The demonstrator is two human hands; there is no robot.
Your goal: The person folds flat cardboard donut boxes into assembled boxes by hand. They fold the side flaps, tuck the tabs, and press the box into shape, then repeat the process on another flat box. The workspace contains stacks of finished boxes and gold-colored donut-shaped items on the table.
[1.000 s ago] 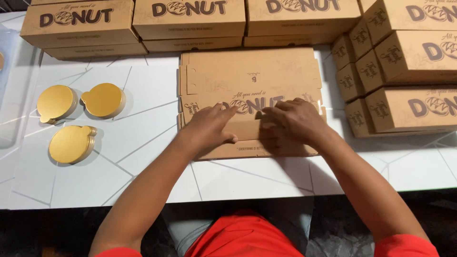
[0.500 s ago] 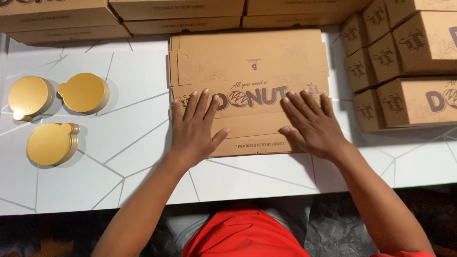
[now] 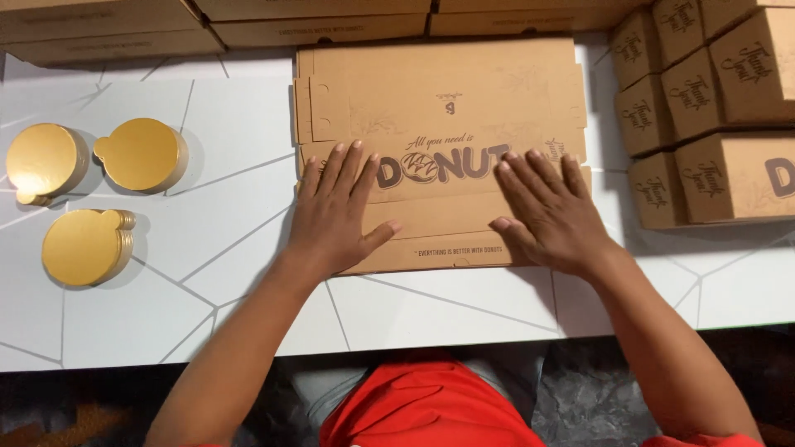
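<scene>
A flat, unfolded brown cardboard box blank [image 3: 439, 108] with dark printing lies on the white table [image 3: 207, 273] straight ahead. My left hand [image 3: 335, 215] rests palm down on its near left part, fingers spread. My right hand [image 3: 551, 215] lies palm down on the near right part, fingers apart too. Both hands press flat on the cardboard and grip nothing.
Three stacks of round gold cake boards [image 3: 91, 244] sit at the left. Assembled brown boxes [image 3: 720, 108] are piled at the right, and long flat brown boxes [image 3: 273, 21] line the far edge. The table's near edge runs just below my wrists.
My hands went from curled fingers working the box's near flap to lying flat and spread on the cardboard. The camera has moved closer to the box.
</scene>
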